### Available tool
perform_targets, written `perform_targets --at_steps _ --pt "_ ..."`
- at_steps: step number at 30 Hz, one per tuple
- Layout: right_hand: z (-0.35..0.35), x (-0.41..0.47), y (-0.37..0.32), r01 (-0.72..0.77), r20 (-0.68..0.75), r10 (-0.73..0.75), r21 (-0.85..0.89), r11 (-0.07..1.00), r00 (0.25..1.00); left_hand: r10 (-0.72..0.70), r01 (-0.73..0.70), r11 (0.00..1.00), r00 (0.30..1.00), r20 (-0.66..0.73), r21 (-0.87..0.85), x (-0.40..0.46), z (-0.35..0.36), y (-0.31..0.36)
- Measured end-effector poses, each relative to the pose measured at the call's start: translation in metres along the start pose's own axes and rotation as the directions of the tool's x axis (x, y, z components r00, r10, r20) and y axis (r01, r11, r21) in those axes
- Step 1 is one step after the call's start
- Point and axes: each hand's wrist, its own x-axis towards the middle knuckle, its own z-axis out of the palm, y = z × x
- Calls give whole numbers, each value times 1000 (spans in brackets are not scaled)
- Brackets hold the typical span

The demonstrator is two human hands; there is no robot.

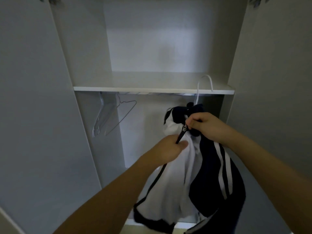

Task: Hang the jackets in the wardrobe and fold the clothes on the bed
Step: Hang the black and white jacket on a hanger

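Note:
A navy and white track jacket [211,174] with white sleeve stripes hangs from a white hanger [204,81], whose hook sticks up in front of the wardrobe shelf [152,90]. My left hand [168,149] pinches the jacket's white front edge by the zipper. My right hand [206,127] grips the collar area near the zipper pull. The jacket is held in front of the open wardrobe, just below the shelf.
Under the shelf runs a rail [152,94] with empty clear and wire hangers [111,117] at its left end. Open wardrobe doors stand at the left [33,115] and right [273,98]. The wardrobe floor edge [182,224] shows below the jacket.

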Motion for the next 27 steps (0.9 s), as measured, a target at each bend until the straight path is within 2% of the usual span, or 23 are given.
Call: perform_targets --at_steps 3,5,7,9,11,14,17,21,24,27 --pt "-16 2 10 33 -104 -38 -43 999 994 69 -68 998 994 -83 14 -8 1 -3" --pt "-35 1 24 41 -249 -38 6 999 968 100 -97 994 994 -39 55 -25 -7 -19" --pt "-52 -3 38 37 -304 -34 5 999 952 38 -41 996 998 43 80 -44 -22 -39" --pt "-60 -2 40 54 -266 -62 -38 998 962 -56 42 989 994 96 142 -47 -33 -45" --pt "-55 5 27 116 -193 -133 -98 988 972 -27 17 995 995 99 99 -35 -33 -36" --pt "-41 14 3 223 -69 -242 -204 953 968 38 -42 993 999 -38 -115 -4 -13 -8" --pt "-32 12 -2 274 48 -277 -379 884 960 34 -65 973 989 -142 -220 16 1 5" --pt "-32 11 10 279 47 -284 -393 876 958 112 -118 991 990 -84 -69 14 -3 2" --pt "-33 16 20 238 -36 -264 -330 914 964 178 -174 980 983 -39 94 3 -13 -7" --pt "-34 23 25 217 -115 -257 -281 935 959 192 -195 967 981 34 166 -13 -20 -23"
